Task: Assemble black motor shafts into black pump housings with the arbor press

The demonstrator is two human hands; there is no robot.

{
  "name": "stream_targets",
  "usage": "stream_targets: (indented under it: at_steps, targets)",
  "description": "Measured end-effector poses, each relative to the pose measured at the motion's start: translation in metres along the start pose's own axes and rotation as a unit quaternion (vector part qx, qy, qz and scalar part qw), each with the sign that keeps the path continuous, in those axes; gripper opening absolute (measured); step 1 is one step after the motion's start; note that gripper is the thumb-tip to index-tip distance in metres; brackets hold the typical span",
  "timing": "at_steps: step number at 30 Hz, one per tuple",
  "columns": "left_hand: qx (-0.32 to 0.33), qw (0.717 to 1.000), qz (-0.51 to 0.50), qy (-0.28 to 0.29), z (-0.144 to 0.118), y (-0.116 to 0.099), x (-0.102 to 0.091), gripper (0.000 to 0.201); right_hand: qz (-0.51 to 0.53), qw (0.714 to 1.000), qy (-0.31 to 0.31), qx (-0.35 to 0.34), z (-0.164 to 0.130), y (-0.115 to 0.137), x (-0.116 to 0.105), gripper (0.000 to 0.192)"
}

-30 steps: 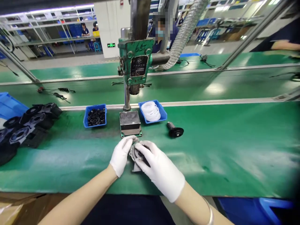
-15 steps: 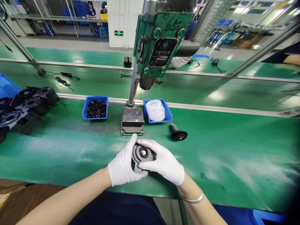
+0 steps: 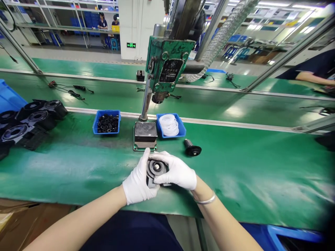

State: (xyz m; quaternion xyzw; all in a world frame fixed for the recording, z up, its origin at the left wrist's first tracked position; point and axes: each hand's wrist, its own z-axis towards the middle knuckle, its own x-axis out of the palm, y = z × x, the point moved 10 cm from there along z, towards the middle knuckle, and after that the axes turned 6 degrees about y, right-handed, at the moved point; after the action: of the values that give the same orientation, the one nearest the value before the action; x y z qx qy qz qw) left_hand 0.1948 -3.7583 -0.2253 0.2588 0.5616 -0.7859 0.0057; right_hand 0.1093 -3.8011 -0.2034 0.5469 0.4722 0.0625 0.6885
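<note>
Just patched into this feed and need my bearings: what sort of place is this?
Most likely a factory assembly line: long green benches, a bench press, blue bins of small black parts and white rings, and both gloved hands holding a round black part.

green bench carries two blue bins, press base, black housings

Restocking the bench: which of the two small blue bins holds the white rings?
The blue bin right of the press base holds the white rings; the blue bin left of it holds small black parts.

A round dark-grey housing with a pale hub at its centre faces upward, cupped between both gloved hands just above the green bench.
</note>
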Motion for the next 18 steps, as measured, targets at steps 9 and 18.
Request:
stream_targets:
  at_steps: [9,18]
  targets:
    - [-0.041,0.995,-0.013,0.095,-0.002,0.009,-0.011,0.129,0.031,1.000,-0.001,0.002,-0.001,-0.001,0.002,0.070]
    - [-0.056,0.970,0.215,-0.095,-0.090,0.030,-0.169,0.016,0.048,0.999,0.001,-0.002,-0.002,-0.001,0.004,0.070]
